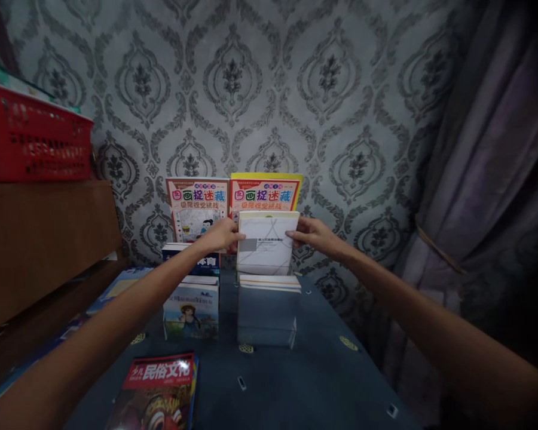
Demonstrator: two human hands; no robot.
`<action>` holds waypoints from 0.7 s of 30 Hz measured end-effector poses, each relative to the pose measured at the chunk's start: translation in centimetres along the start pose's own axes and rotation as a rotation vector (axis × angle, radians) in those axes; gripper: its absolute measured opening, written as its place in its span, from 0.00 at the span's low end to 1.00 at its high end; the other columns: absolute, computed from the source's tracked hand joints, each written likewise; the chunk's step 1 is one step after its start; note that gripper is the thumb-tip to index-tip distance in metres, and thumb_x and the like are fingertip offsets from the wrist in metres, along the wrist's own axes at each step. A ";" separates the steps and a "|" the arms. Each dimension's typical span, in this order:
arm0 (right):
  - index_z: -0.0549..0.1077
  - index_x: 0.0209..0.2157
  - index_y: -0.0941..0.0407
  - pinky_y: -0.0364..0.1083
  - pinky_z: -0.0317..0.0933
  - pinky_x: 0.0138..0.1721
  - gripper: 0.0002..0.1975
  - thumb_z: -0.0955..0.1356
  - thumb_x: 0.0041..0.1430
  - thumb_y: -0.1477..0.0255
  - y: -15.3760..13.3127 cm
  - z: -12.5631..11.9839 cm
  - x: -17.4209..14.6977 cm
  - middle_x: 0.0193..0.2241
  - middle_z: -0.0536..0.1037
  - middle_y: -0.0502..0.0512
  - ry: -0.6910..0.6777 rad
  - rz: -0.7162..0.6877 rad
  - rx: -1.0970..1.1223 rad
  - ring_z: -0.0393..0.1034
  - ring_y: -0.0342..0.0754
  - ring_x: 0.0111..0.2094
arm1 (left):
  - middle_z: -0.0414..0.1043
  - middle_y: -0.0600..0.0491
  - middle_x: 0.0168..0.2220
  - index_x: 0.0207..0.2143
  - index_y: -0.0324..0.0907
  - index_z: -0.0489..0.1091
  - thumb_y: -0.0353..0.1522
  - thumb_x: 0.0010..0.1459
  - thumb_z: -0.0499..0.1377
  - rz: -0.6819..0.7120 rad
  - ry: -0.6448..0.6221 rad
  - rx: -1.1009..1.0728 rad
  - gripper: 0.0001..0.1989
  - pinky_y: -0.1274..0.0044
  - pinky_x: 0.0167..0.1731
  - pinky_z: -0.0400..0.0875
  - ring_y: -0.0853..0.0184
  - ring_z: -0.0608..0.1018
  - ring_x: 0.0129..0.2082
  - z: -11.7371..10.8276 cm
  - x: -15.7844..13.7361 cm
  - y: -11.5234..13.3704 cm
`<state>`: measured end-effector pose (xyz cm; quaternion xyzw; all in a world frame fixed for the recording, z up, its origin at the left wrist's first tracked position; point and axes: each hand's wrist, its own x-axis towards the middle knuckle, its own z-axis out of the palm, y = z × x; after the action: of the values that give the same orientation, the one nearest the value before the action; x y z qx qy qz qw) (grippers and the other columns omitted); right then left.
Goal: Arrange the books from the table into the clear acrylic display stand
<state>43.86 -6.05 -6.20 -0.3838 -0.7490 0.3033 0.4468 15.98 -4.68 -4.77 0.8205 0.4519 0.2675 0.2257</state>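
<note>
A white-covered book (269, 248) with thin grey lines stands upright between my two hands. My left hand (224, 235) pinches its left edge, and my right hand (311, 234) pinches its upper right edge. Right behind it rises a picture book (265, 194) with colourful lettering and a yellow-edged one at its back. In front stands a group of books with a plain dark blue-grey front (267, 316), in a clear holder. To the left are a similar picture book (192, 206), a dark blue book (208, 263) and a book with a girl in a hat (191, 310).
A red-topped book (161, 382) lies on the dark table (269, 388) near me. More books (116, 286) lie along the left side. A red basket (36, 137) sits on a brown box (49, 239) at left. Patterned wall behind; a grey curtain (470, 197) hangs at right.
</note>
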 end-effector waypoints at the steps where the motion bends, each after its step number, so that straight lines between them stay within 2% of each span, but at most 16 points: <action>1: 0.74 0.45 0.56 0.42 0.65 0.24 0.26 0.76 0.44 0.61 0.1 0.0 0.1 0.27 0.77 0.50 0.002 -0.009 -0.003 0.66 0.41 0.22 | 0.73 0.52 0.18 0.20 0.38 0.68 0.31 0.58 0.58 0.010 0.013 0.007 0.13 0.76 0.26 0.71 0.65 0.78 0.22 0.1 0.1 -0.1; 6: 0.72 0.47 0.56 0.44 0.66 0.26 0.28 0.76 0.45 0.61 0.7 -0.1 0.3 0.26 0.77 0.50 0.035 -0.006 -0.028 0.67 0.42 0.22 | 0.73 0.53 0.17 0.18 0.39 0.68 0.32 0.57 0.59 0.075 0.062 0.024 0.15 0.78 0.25 0.70 0.66 0.78 0.23 0.4 0.0 -0.2; 13: 0.73 0.40 0.57 0.45 0.67 0.28 0.23 0.75 0.45 0.58 0.4 0.3 -0.4 0.31 0.79 0.53 0.098 0.017 -0.036 0.68 0.42 0.24 | 0.72 0.54 0.18 0.21 0.40 0.67 0.33 0.57 0.59 -0.006 0.000 -0.036 0.12 0.77 0.24 0.70 0.64 0.79 0.24 0.2 -0.5 0.1; 21: 0.75 0.45 0.56 0.45 0.67 0.27 0.27 0.75 0.45 0.55 -0.2 0.7 -1.3 0.35 0.81 0.56 0.069 0.014 -0.072 0.69 0.45 0.27 | 0.75 0.53 0.21 0.21 0.39 0.71 0.34 0.54 0.59 0.164 -0.013 0.185 0.12 0.78 0.27 0.64 0.66 0.76 0.26 -0.8 -0.4 -0.5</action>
<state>43.59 -7.33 -6.91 -0.4153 -0.7409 0.2658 0.4560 14.94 -4.70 -4.52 0.8737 0.4046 0.2368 0.1295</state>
